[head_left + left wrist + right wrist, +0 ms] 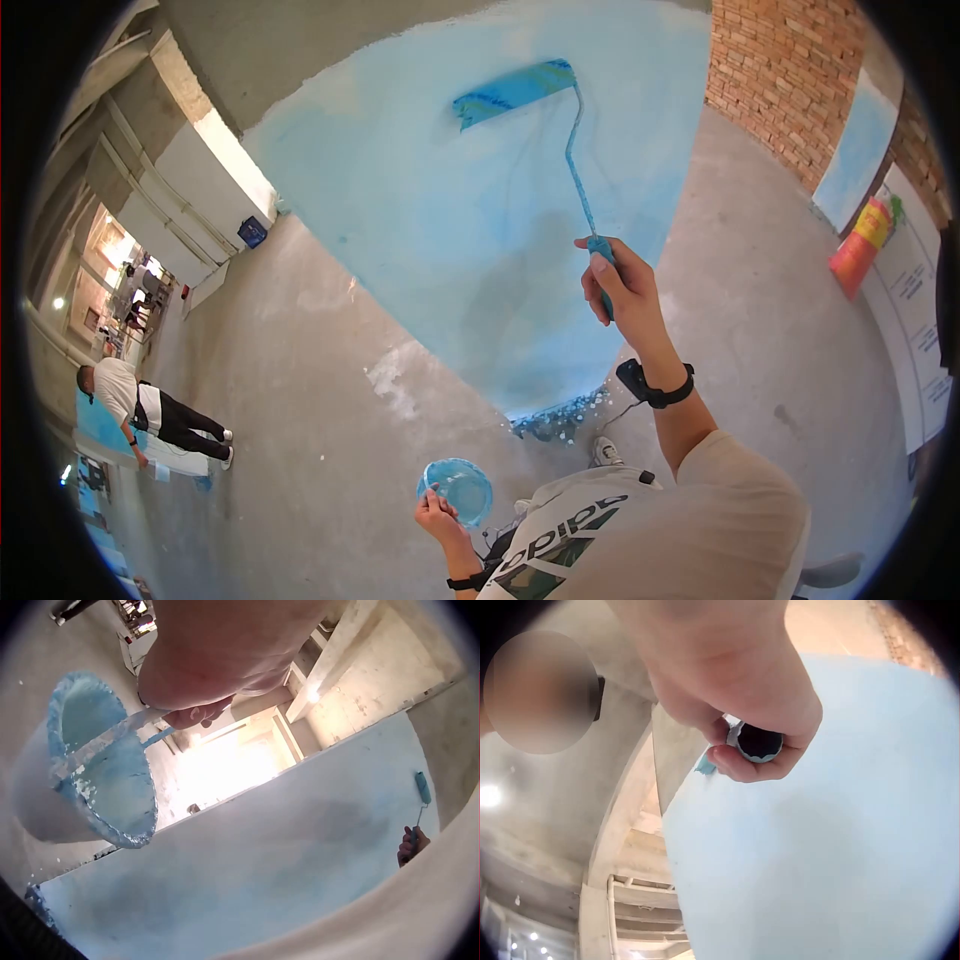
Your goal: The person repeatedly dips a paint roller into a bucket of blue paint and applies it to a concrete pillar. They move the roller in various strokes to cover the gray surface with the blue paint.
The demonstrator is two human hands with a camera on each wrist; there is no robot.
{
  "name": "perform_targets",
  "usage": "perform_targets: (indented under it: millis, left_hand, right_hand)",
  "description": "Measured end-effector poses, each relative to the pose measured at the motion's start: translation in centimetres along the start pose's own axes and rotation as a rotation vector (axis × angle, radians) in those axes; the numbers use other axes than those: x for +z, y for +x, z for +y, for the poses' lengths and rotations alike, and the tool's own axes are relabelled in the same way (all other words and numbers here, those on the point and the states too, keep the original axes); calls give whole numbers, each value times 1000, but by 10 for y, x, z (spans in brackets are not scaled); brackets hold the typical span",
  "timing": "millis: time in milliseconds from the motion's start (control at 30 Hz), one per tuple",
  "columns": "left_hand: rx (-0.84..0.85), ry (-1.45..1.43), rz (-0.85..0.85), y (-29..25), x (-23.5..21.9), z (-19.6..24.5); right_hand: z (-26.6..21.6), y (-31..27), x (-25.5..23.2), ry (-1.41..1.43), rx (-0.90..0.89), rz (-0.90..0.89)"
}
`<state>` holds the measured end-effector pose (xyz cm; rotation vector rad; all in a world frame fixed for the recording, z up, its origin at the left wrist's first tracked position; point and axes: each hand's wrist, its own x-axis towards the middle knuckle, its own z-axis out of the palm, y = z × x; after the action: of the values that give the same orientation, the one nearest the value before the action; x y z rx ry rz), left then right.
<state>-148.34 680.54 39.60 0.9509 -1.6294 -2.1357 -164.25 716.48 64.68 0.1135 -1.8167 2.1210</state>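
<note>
The right hand point(622, 285) grips the blue handle point(603, 262) of a paint roller point(515, 95), whose blue, yellow-streaked sleeve lies at the upper part of a light-blue painted wall point(430, 220). In the right wrist view that hand point(735, 690) curls round the handle's dark end point(759, 741). Low in the head view, the left hand point(440, 518) holds a paint-smeared bucket point(470, 490) by its handle. The left wrist view shows the bucket point(45, 787) tilted, its strap point(112, 739) running to the left hand's fingers point(199, 716), with blue paint inside.
Bare grey concrete floor point(290, 370) lies left of the painted wall. Another person point(150, 410) stands far left. A brick wall point(780, 80) and a red-and-yellow bag point(860, 245) are at the right. A blue crate point(252, 232) stands by the far wall.
</note>
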Motion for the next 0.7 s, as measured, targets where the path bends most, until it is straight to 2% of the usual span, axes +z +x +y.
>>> perform_targets:
  millis: [133, 200, 333, 467, 600, 700]
  left_hand:
    - [2, -20, 38, -3, -5, 2]
    - [38, -40, 19, -4, -3, 12]
    - [60, -47, 70, -4, -1, 18]
    - [46, -48, 82, -10, 3, 17]
    - [26, -58, 64, -13, 8, 17]
    - [19, -81, 47, -9, 12, 14]
  right_hand:
    - [23, 7, 9, 31, 5, -11]
    - [49, 3, 26, 77, -5, 121]
    - [114, -13, 34, 89, -30, 117]
    - [164, -45, 36, 123, 52, 149]
    - [174, -53, 25, 45, 138, 146]
    - [151, -38, 22, 3, 79, 120]
